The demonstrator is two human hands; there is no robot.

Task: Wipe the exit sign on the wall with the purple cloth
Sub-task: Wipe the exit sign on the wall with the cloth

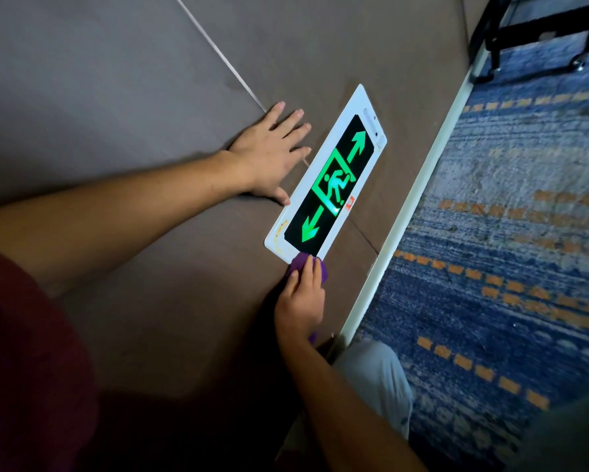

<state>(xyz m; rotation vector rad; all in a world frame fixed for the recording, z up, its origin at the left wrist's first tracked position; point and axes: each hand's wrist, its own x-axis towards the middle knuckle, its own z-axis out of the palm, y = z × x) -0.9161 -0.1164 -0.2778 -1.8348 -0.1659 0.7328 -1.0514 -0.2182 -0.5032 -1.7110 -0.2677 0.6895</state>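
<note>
The person wears a dark maroon short-sleeved shirt [24,352], its sleeve ending above the elbow, and light grey trousers [375,379] over one knee. Both forearms are bare, with no watch, rings or gloves.

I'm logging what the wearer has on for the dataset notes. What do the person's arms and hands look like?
Both forearms are bare, with no gloves, watch or rings visible on the left hand or right hand. A dark red short sleeve covers the left upper arm.
</note>
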